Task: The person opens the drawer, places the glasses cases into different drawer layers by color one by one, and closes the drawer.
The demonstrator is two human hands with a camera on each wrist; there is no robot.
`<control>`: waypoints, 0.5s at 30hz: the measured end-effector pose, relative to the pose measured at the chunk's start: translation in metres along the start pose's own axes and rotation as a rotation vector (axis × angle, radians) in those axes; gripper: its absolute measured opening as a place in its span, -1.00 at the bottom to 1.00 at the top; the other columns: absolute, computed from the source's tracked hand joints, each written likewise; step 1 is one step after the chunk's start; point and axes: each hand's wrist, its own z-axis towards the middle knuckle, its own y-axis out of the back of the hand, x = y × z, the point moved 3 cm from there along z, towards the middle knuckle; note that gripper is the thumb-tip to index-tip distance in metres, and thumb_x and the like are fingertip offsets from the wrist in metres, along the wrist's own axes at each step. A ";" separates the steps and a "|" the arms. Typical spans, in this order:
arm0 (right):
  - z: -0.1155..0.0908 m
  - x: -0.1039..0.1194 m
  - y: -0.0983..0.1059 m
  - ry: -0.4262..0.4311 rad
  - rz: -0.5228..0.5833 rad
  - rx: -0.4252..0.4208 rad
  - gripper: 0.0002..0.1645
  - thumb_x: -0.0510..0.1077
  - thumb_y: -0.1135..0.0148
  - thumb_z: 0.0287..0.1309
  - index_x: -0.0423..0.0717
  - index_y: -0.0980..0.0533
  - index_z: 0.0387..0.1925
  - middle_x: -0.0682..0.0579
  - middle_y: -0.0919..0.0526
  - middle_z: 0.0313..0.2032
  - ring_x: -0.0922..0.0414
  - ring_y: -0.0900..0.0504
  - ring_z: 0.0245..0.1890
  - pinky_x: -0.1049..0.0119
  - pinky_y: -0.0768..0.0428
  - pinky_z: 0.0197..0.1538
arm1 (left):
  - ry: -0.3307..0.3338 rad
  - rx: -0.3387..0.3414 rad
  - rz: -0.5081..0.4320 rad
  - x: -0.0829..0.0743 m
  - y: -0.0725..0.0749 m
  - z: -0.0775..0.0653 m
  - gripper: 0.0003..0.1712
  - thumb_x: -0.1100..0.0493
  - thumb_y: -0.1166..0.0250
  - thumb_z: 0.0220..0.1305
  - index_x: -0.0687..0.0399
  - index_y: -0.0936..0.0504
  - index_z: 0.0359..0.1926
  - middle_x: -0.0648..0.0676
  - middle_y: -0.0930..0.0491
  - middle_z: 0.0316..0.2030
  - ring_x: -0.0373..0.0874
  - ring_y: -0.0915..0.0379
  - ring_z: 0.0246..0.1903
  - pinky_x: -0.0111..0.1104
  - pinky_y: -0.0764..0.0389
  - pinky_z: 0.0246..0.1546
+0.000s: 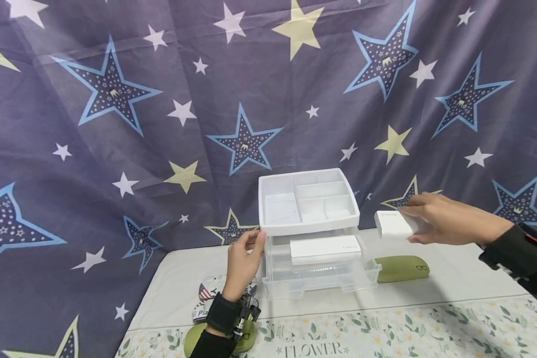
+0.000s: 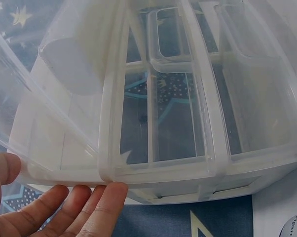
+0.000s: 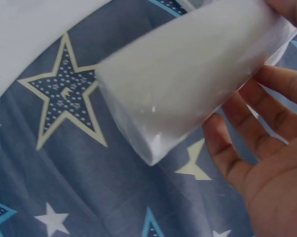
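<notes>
A clear plastic drawer organizer [image 1: 311, 286] with a white divided top tray [image 1: 309, 229] stands on the table. My left hand [image 1: 245, 261] grips its left side just below the tray. In the left wrist view, the fingertips and thumb of this hand [image 2: 64, 207] lie along the organizer's frame [image 2: 163, 173]. To the right of the tray, my right hand [image 1: 443, 219] holds a white box [image 1: 391, 225] in the air. The right wrist view shows that box [image 3: 183, 69] in clear film, between thumb and fingers. A second white box [image 1: 325, 249] lies inside the organizer.
A green glasses case [image 1: 402, 268] lies right of the organizer. Another green case [image 1: 194, 340] and printed cases [image 1: 201, 311] lie at the front left, partly behind my left wrist. A flower-patterned cloth [image 1: 362, 333] covers the table's front; a star-patterned curtain [image 1: 268, 99] hangs behind.
</notes>
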 end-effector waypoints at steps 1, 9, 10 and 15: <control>0.002 0.001 0.002 0.005 -0.001 -0.004 -0.30 0.07 -0.67 -0.07 -0.20 -0.67 0.08 0.02 -0.64 -0.12 0.15 -0.56 -0.18 0.24 -0.56 -0.31 | 0.000 0.000 0.001 0.000 0.000 -0.001 -0.48 -0.15 -0.24 0.49 0.22 -0.67 0.09 0.18 -0.71 -0.12 0.00 -0.71 -0.15 -0.43 -0.77 -0.28; 0.020 0.016 0.011 0.065 -0.002 -0.068 -0.29 0.11 -0.63 -0.01 -0.17 -0.65 0.13 0.08 -0.61 -0.12 0.20 -0.47 -0.19 0.27 -0.48 -0.26 | 0.013 -0.004 0.000 0.002 0.001 -0.004 -0.51 -0.12 -0.25 0.49 0.22 -0.67 0.10 0.18 -0.70 -0.12 0.01 -0.71 -0.15 -0.43 -0.77 -0.26; 0.023 0.018 0.013 0.077 -0.003 -0.081 -0.29 0.11 -0.62 0.00 -0.18 -0.65 0.12 0.07 -0.61 -0.12 0.19 -0.47 -0.19 0.26 -0.48 -0.26 | 0.012 -0.003 -0.001 0.001 0.001 -0.004 -0.50 -0.13 -0.24 0.49 0.21 -0.66 0.10 0.18 -0.70 -0.12 0.01 -0.71 -0.14 -0.43 -0.77 -0.26; 0.036 0.030 0.021 0.145 0.001 -0.138 -0.28 0.10 -0.62 0.01 -0.21 -0.64 0.13 0.02 -0.64 -0.09 0.14 -0.52 -0.16 0.23 -0.50 -0.25 | 0.000 0.007 0.005 -0.001 0.000 -0.002 -0.49 -0.14 -0.23 0.50 0.22 -0.66 0.11 0.18 -0.69 -0.11 0.02 -0.70 -0.13 -0.43 -0.77 -0.25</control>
